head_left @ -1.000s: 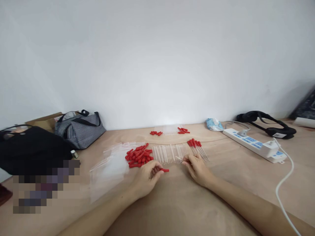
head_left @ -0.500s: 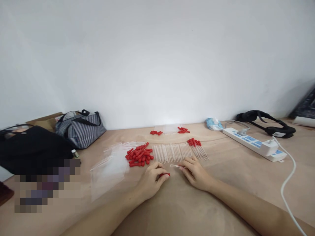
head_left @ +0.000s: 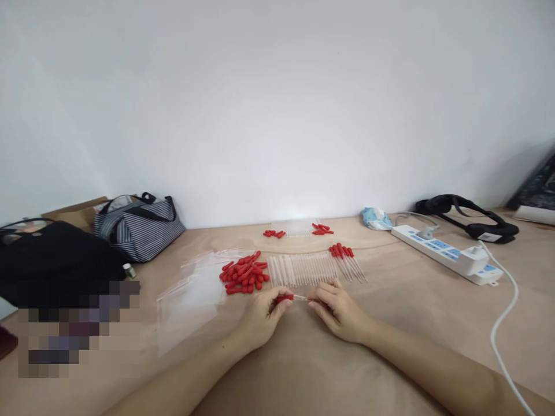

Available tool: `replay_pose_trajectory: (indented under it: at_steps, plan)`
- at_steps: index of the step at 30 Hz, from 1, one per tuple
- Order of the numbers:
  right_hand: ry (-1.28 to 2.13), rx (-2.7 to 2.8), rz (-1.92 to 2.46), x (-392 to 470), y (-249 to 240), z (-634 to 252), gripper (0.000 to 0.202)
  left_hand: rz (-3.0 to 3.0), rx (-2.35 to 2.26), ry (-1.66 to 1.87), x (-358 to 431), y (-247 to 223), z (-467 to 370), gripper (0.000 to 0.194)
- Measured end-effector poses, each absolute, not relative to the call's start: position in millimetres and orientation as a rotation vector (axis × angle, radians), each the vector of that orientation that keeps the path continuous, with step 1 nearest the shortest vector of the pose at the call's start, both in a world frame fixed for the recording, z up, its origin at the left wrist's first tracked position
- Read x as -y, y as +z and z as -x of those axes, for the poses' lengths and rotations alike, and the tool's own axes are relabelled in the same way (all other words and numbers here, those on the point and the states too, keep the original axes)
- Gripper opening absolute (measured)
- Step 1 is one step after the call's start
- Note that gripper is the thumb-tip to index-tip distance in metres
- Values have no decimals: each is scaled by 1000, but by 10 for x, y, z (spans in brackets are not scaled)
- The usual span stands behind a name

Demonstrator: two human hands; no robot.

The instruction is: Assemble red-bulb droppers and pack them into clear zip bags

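My left hand (head_left: 265, 315) is closed on a red rubber dropper bulb (head_left: 285, 299), pinched between thumb and fingers. In the closed fingers of my right hand (head_left: 337, 309) is a clear dropper tube (head_left: 299, 297), whose end meets the bulb's mouth; whether it sits inside cannot be made out. Beyond my left hand lies a heap of red bulbs (head_left: 245, 273). A row of clear dropper tubes (head_left: 301, 268) lies side by side past both hands. At the row's right end are several droppers with red bulbs fitted (head_left: 341, 252).
Clear plastic bags (head_left: 191, 300) lie left of the heap. More tubes (head_left: 298, 228) and red bulbs (head_left: 274, 234) are near the wall. A power strip (head_left: 442, 251) with a white cable (head_left: 505, 323), a black headset (head_left: 472, 219) and a blue-white packet (head_left: 376, 218) stand right; a striped bag (head_left: 143, 228) stands left.
My hands have come together. The bulb in my left hand has turned toward the tube, and the tube's end has moved left to meet it.
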State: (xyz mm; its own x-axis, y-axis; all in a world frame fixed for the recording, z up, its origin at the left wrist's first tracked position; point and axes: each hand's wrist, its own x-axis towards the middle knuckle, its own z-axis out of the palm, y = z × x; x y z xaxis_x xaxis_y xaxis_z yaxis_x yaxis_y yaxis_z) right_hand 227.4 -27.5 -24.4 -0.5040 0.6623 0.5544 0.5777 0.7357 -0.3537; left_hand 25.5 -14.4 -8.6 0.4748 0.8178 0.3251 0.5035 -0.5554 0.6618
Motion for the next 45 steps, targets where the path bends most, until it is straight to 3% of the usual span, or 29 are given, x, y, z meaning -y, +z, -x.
replay_pose_trajectory:
  at_steps: [12,24,38,45]
  plan:
    - [209,2338,920,281,-163,-2263,17,-2338,-1065,853,170,-56,-232,17]
    - [-107,2406,832,282,-172,-2247,21,-2583,-941,745,238,9,-266,20]
    - [-2,2458,840,272,-167,-2188,24,-2578,-884,667,237,39,-245,21]
    - [-270,2500,871,271,-108,-2200,19,-2538,-900,699,205,37,-207,22]
